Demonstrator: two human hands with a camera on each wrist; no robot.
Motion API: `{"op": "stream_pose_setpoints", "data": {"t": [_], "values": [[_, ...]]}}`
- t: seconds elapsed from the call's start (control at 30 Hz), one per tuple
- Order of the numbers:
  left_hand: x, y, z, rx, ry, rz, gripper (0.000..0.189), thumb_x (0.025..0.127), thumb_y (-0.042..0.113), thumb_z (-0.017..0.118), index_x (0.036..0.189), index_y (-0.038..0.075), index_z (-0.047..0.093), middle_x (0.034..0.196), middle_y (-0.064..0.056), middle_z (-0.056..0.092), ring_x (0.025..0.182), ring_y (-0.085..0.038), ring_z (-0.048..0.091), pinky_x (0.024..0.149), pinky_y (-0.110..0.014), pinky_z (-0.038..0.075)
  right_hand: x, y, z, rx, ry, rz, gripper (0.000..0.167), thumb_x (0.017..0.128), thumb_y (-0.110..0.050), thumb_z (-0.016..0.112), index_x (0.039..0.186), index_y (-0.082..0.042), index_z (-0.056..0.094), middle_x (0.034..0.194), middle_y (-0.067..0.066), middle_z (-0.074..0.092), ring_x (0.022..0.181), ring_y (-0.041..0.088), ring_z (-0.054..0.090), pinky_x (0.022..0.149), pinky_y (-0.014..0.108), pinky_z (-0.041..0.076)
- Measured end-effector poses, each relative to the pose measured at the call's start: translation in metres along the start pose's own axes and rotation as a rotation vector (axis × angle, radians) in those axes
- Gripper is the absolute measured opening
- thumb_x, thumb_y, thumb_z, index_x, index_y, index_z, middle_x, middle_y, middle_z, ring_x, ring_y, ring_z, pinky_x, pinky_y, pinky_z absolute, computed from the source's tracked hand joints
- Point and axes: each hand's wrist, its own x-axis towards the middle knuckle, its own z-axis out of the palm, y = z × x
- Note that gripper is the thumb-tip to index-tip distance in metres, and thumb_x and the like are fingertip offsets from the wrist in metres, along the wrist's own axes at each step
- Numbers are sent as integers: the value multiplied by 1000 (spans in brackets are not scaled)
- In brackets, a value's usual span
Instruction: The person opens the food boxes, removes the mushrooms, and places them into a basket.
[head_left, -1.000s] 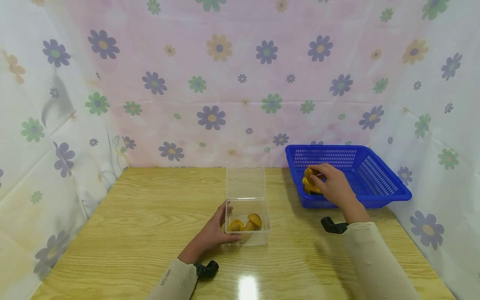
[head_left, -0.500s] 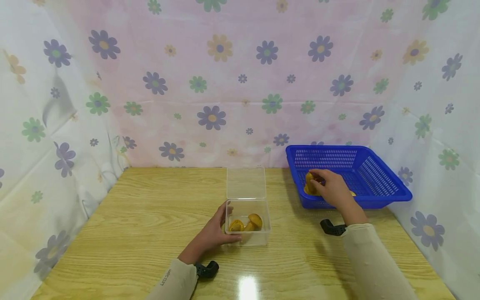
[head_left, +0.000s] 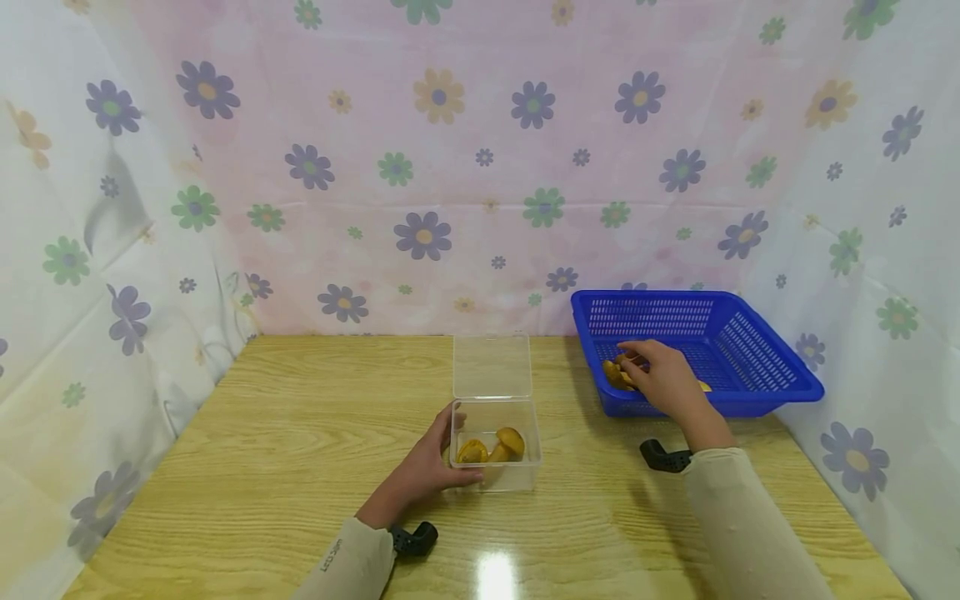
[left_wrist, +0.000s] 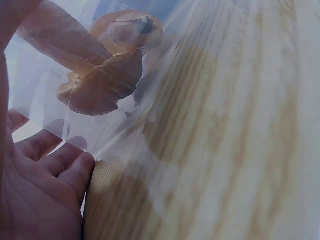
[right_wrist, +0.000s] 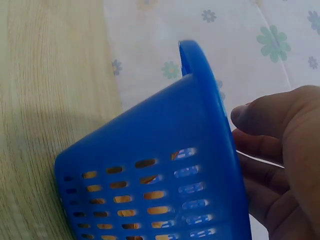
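Mid-table stands a clear plastic box (head_left: 528, 429), its hinged lid (head_left: 491, 367) thrown back. Two yellow-brown mushrooms (head_left: 509, 443) lie inside, and their stems and caps (left_wrist: 107, 82) show through the wall in the left wrist view. My left hand (head_left: 431, 462) grips the box's left side, thumb along the front, fingers behind. Over at the right, my right hand (head_left: 667, 379) reaches into a blue plastic basket (head_left: 765, 367), fingers bent over yellow mushrooms (head_left: 613, 375) at its left end. The right wrist view hides those fingertips behind the basket rim; whether they pinch a mushroom is unclear.
The wood-grain table (head_left: 300, 417) runs back to a floral cloth (head_left: 480, 167), which also hangs along both sides. A small yellow piece (head_left: 705, 387) shows in the basket beside my right wrist. The basket's raised rim (right_wrist: 220, 130) stands close to my right thumb.
In the basket, the mushroom at my right fingertips, upright before, now sits lower among the others. My right hand has dropped slightly. The left hand and box have stayed put.
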Motion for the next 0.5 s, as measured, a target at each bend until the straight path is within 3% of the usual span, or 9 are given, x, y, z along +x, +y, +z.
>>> {"op": "stream_pose_setpoints", "data": {"t": [0.5], "values": [[0, -1, 0, 2, -1, -10, 116, 77, 35, 83, 157, 24, 1, 161, -9, 19, 147, -34, 23, 114, -53, 31, -1, -22, 1, 30, 0, -67, 32, 98, -18, 58, 127, -7, 63, 113, 16, 64, 99, 34, 66, 84, 49, 55]]}}
